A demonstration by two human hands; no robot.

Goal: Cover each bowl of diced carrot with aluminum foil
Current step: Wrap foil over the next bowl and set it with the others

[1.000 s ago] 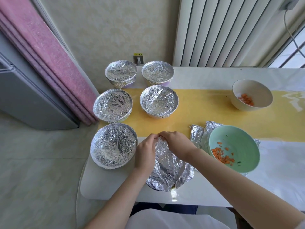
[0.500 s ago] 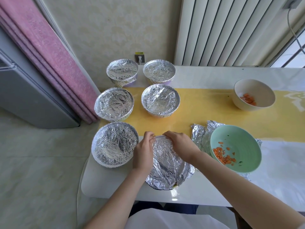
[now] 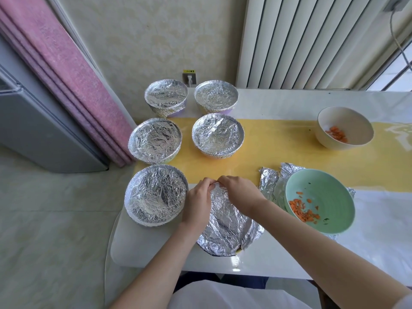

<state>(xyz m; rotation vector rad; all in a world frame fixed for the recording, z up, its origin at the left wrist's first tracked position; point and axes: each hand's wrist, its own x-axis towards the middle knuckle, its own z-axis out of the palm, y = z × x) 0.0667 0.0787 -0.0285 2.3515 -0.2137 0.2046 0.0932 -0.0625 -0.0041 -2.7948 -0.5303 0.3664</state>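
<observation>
A bowl draped in crinkled aluminum foil (image 3: 227,226) sits at the table's near edge. My left hand (image 3: 197,204) and my right hand (image 3: 239,192) pinch the foil at the bowl's far rim, fingertips almost meeting. The bowl under the foil is hidden except a dark sliver at the near rim. To the right, a green bowl (image 3: 327,192) holds diced carrot (image 3: 302,210) and stands on a loose foil sheet (image 3: 269,181). A cream bowl (image 3: 343,121) with carrot stands uncovered at the far right.
Several foil-covered bowls stand at the left: one (image 3: 156,195) beside my left hand, two (image 3: 155,140) (image 3: 217,134) on the yellow runner (image 3: 278,150), two (image 3: 166,95) (image 3: 215,97) by the wall. The white table (image 3: 145,246) ends just left of them. A radiator (image 3: 301,41) stands behind.
Both hands slid outward along the far rim half a second ago, then came back together at its middle, pinching the foil. The bowl has stayed put.
</observation>
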